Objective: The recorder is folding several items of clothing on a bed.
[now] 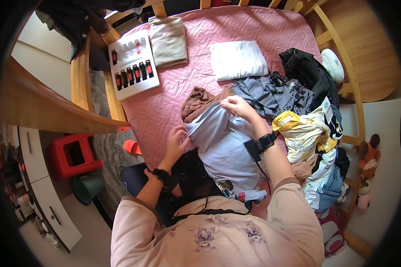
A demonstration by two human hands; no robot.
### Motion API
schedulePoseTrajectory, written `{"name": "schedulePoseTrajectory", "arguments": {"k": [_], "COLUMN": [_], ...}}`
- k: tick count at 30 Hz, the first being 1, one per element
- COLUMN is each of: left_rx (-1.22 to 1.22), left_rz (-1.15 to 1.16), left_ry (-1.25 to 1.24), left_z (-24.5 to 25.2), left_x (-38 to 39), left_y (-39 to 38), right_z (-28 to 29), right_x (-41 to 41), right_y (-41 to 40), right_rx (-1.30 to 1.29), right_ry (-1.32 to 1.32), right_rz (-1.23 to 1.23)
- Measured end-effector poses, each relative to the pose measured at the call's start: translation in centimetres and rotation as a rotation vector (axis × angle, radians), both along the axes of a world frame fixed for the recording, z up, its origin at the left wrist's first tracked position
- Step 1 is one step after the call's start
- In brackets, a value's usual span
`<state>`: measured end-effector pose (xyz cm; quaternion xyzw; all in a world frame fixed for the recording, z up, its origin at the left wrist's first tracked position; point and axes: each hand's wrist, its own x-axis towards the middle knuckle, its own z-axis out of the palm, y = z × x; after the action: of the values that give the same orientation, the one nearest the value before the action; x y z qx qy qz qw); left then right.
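Note:
A light blue garment (230, 150), probably a T-shirt, is spread in front of me on the bed and over my lap. My left hand (177, 143) has its fingertips at the garment's left corner and seems to pinch it. Its far edge is gripped between the fingers and thumb of my right hand (239, 106), slightly raised. Just beyond that edge lies a crumpled brown garment (197, 101), partly covered by the blue cloth. Printed figures (225, 186) show at the near end, close to my waist.
Right of me are a dark grey printed garment (274, 93), black trousers (302, 71), a yellow-and-white garment (304, 131) and blue denim (330, 188). Folded white cloth (239, 60), folded beige cloth (168, 41) and a white tray (137, 88) of small black-and-red items lie farther back. Wooden rails (340, 56) border the bed.

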<state>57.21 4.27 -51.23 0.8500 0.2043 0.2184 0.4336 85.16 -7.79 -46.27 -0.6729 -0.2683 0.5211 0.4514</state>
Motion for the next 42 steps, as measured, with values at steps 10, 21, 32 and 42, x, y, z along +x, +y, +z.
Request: {"name": "schedulePoseTrajectory", "arguments": {"k": [10,21,32,42], "left_rx": [-0.681,0.071,0.416,-0.449], "left_rz": [0.069,0.018,-0.549,-0.599], "left_ry": [0.199,0.262,0.146,0.170], "left_z": [5.2,1.0,0.5,3.2], "left_x": [-0.1,3.2,16.3,19.1], "left_y": [5.7,7.4,2.9,5.2], "right_z": [-0.2,-3.1,0.7,2.1], "right_x": [0.5,-3.8,-8.1,-7.5], "right_y": [1.2,-1.0,-6.9,-8.7], "right_rx": [-0.051,-0.496,-0.087,-0.006], "right_ry": [0.089,-0.766,-0.836,-0.644], "right_rz": [-0.114,0.228,-0.440,-0.705]}}
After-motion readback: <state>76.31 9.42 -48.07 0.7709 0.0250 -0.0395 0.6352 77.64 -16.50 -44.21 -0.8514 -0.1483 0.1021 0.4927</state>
